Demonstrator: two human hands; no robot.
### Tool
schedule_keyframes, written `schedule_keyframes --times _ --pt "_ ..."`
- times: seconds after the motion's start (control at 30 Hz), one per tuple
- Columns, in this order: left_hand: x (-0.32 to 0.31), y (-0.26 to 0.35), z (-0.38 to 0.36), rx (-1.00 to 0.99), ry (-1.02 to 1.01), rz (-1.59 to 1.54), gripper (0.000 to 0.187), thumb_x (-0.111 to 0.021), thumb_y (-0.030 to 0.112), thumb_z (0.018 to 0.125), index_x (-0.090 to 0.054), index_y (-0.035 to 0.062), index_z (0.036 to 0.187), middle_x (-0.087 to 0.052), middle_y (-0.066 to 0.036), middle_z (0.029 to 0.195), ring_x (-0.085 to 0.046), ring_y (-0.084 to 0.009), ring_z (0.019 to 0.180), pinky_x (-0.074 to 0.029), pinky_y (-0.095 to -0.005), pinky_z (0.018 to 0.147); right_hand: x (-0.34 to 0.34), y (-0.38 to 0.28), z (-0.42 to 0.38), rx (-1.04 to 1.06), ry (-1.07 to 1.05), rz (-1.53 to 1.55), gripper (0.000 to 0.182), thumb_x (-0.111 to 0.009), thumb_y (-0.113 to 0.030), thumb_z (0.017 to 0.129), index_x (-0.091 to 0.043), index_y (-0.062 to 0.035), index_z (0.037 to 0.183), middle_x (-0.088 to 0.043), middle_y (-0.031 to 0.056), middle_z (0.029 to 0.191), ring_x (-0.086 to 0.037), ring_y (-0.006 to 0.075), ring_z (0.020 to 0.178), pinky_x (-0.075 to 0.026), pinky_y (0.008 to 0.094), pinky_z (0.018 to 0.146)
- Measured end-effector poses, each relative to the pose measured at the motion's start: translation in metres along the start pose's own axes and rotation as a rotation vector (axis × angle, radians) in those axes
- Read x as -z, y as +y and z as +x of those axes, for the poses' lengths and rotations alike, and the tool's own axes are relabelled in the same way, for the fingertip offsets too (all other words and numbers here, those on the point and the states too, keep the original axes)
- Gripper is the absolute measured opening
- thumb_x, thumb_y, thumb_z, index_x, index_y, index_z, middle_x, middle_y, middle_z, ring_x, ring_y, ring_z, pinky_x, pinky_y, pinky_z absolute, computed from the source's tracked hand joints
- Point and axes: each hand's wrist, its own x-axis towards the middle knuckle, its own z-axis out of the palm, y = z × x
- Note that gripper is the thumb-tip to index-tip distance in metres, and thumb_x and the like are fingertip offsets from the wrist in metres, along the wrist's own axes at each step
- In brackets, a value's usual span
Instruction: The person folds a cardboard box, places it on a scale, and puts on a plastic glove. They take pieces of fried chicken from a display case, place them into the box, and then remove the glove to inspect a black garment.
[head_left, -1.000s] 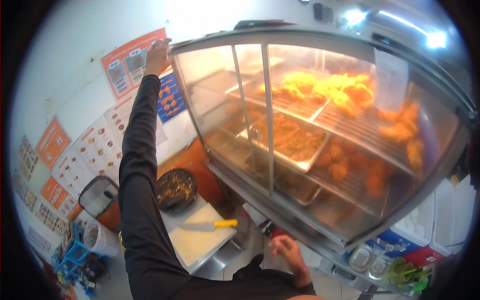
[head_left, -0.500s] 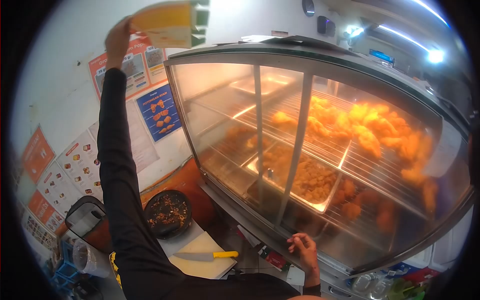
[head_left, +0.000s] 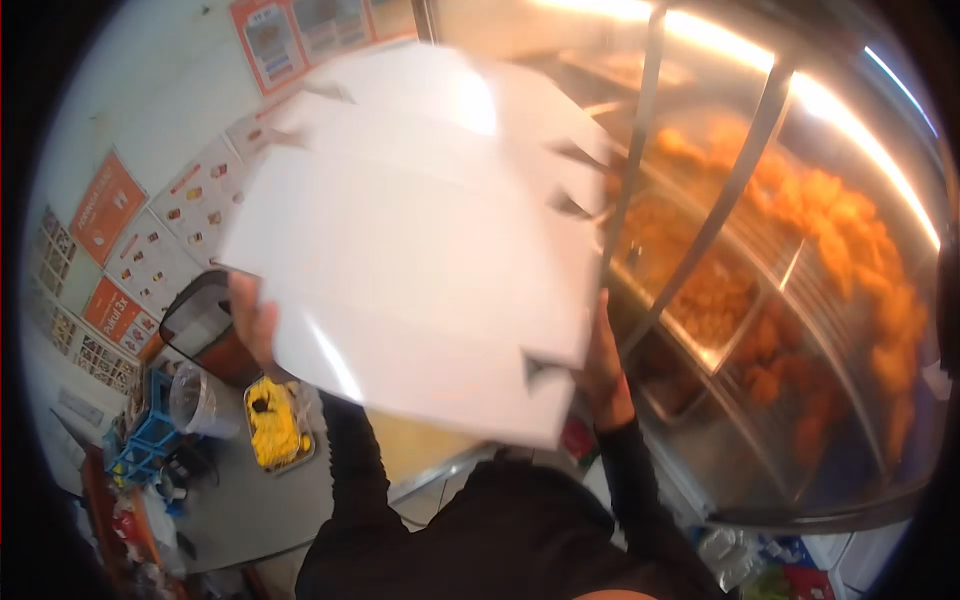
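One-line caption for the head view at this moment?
Both hands, left hand and right hand, hold a stack of flat white cartons before a glass warmer of fried chicken.

Single view, camera on my head, fisheye, dark rim all round. Looks forward and down, very near: flat white carton (head_left: 420, 250) fills centre, close to lens. Glass warmer case (head_left: 800, 280) from 1 to 4 o'clock. Poster wall (head_left: 130, 220) at 9 to 11. Counter (head_left: 230, 500) at 7. No second view to share.

Fisheye view, dark vignette corners; motion blur throughout; warm orange glow, glare on cabinet glass (head_left: 800, 260).
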Motion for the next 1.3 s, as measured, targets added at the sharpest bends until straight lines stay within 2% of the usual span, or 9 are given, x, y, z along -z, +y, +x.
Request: schedule_keyframes --times 0.1,0.37,0.47,0.57,0.67,0.73,0.93,1.07,1.3 --pt "0.041 0.024 -0.025 0.007 -0.113 0.114 0.051 -0.038 0.050 0.092 -0.041 0.0037 0.115 -0.048 -0.022 0.110 -0.055 -0.0388 0.103 -0.048 -0.0494 0.087 0.012 0.009 -0.022 -0.003 0.096 0.049 0.060 -0.034 -0.048 0.095 -0.039 -0.0019 0.132 -0.051 0.0123 0.126 -0.049 0.0245 0.115 -0.038 0.0363 0.098" --pt "0.156 0.044 -0.071 0.299 -0.723 -0.124 0.031 -0.068 0.016 0.080 -0.051 0.0079 0.104 -0.058 -0.019 0.112 -0.055 -0.0384 0.107 -0.045 -0.0489 0.091 -0.029 0.015 -0.097 -0.002 0.185 0.306 0.075 -0.025 -0.062 0.091 -0.033 -0.0037 0.137 -0.039 0.0221 0.136 -0.043 0.0344 0.122 -0.036 0.0482 0.099" --pt "0.165 0.064 -0.067 0.289 -0.777 -0.204 0.027 -0.067 0.016 0.081 -0.051 0.0098 0.102 -0.058 -0.018 0.112 -0.055 -0.0378 0.108 -0.045 -0.0488 0.092 -0.012 0.019 -0.117 -0.072 0.100 0.452 0.065 -0.033 -0.052 0.094 -0.038 -0.0006 0.133 -0.048 0.0185 0.128 -0.052 0.0281 0.112 -0.044 0.0408 0.092" --pt "0.185 0.074 -0.060 0.322 -0.804 -0.341 0.027 -0.068 0.012 0.079 -0.056 0.0104 0.103 -0.057 -0.018 0.114 -0.054 -0.0381 0.109 -0.044 -0.0489 0.093 -0.022 0.004 -0.133 -0.159 0.543 -0.080 0.038 -0.056 -0.021 0.089 -0.050 0.0024 0.118 -0.060 0.0105 0.106 -0.061 0.0178 0.091 -0.051 0.0286 0.077" --pt "0.207 0.078 -0.045 0.433 -1.290 -0.549 0.042 -0.074 0.011 0.069 -0.063 0.0133 0.109 -0.054 -0.020 0.119 -0.050 -0.0375 0.114 -0.040 -0.0487 0.098 -0.014 -0.005 -0.158 -0.088 0.420 -0.271 0.039 -0.062 -0.016 0.085 -0.050 0.0037 0.117 -0.061 0.0104 0.104 -0.061 0.0171 0.090 -0.051 0.0297 0.077" --pt "0.207 0.092 -0.015 0.830 -1.758 -0.634 0.055 -0.081 0.025 0.065 -0.060 0.0105 0.114 -0.049 -0.020 0.125 -0.047 -0.0358 0.117 -0.036 -0.0456 0.101 -0.020 -0.017 -0.177 -0.047 0.473 -0.418 0.036 -0.066 -0.014 0.082 -0.055 0.0044 0.111 -0.063 0.0096 0.097 -0.061 0.0150 0.085 -0.050 0.0275 0.075" --pt "0.224 0.103 -0.087 1.776 -0.956 -0.821 0.099 -0.081 0.058 0.053 -0.041 0.0036 0.126 -0.041 -0.016 0.129 -0.046 -0.0288 0.118 -0.036 -0.0407 0.099 -0.034 -0.029 -0.218 -0.031 0.193 -0.936 0.029 -0.066 -0.011 0.080 -0.062 0.0041 0.105 -0.065 0.0069 0.083 -0.059 0.0102 0.077 -0.047 0.0234 0.068" --pt "0.224 0.107 -0.100 1.920 -1.161 -0.894 0.100 -0.083 0.053 0.055 -0.036 -0.0004 0.125 -0.053 -0.009 0.112 -0.054 -0.0212 0.105 -0.044 -0.0352 0.090 -0.031 -0.025 -0.226 -0.019 0.266 -1.113 0.029 -0.064 -0.007 0.079 -0.063 0.0001 0.106 -0.064 0.0047 0.080 -0.059 0.0091 0.073 -0.047 0.0242 0.065" --pt "0.197 0.144 -0.058 1.602 -1.355 -0.891 0.030 -0.072 0.021 0.078 -0.062 -0.0029 0.094 -0.064 -0.009 0.087 -0.061 -0.0170 0.078 -0.048 -0.0296 0.072 0.015 0.006 -0.232 0.000 0.625 -0.940 0.046 -0.061 -0.008 0.082 -0.045 -0.0045 0.126 -0.057 0.0042 0.104 -0.052 0.0126 0.099 -0.042 0.0271 0.087"
